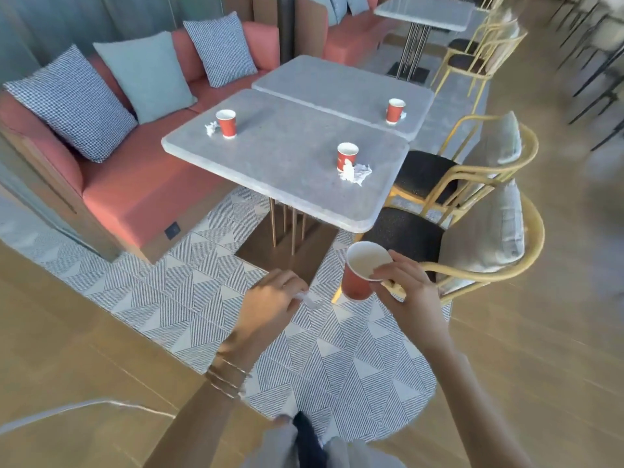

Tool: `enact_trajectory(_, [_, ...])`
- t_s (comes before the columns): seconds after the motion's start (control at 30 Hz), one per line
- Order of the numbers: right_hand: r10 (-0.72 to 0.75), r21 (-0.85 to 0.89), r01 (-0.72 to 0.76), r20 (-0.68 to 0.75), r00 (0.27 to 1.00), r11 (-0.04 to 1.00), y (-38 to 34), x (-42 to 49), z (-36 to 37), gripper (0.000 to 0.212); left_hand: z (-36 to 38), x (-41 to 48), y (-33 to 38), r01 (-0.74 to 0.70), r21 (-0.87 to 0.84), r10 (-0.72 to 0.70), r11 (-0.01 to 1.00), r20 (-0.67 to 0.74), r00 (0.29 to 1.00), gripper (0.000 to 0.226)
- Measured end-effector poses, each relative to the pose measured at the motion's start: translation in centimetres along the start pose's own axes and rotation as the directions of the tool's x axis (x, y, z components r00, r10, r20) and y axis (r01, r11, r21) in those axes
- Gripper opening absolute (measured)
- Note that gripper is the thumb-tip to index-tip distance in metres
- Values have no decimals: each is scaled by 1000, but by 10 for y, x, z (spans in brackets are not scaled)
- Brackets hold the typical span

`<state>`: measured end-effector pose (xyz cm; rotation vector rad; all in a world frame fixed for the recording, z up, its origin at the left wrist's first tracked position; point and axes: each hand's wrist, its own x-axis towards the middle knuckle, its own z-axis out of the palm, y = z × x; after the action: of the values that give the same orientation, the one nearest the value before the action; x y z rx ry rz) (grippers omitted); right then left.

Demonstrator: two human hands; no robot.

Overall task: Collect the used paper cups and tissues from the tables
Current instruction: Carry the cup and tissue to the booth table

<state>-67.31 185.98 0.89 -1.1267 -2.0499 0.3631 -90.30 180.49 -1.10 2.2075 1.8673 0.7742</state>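
Red paper, smooth and tapered: my right hand (410, 292) holds the held cup (356, 282) with fingers curled over its rim, the white inside tipped toward me. Just left of it, my left hand (270, 298) is closed narrow, pinching a crumpled white tissue (306, 297) at the fingertips; thin metal bangles (226, 376) ring that wrist. Beneath both hands lies a rug (337, 359) of striped triangles.

Ahead of the right hand, on the speckled grey near table (270, 170) with rounded corners, the second cup (347, 156) stands upright, a rumpled second tissue (356, 173) touching its base. Farther off, beyond the left hand, the third cup (226, 123) has a small tissue wad (211, 129) just beside it. On the abutting far table (337, 82) stands the fourth cup (395, 110). Right of my right hand curve yellow-framed chairs (472, 173).
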Motion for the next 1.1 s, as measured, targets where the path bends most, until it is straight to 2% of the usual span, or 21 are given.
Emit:
enact_trajectory(0.23, [40,-23,-40,30,999,999,55,59,39,14,27,78,-53,-2,-17,3,1000,44,999,23])
enact_trajectory(0.47, [103,-55,-102,17,994,993,95,159,72,13,39,199,-109,-40,-12,41,999,92,995,21])
enact_trajectory(0.7, [136,-126,-140,-41,990,982,134,252,92,14,44,308,-151,-135,-11,136,991,111,985,26])
enact_trajectory(0.83, [198,-127,-198,-15,980,972,156,281,106,14,58,344,-166,-134,-36,138,990,130,982,29])
enact_trajectory(1.1, [195,-103,-186,79,978,977,217,355,128,15,104,400,-186,-43,-39,50,998,211,976,24])
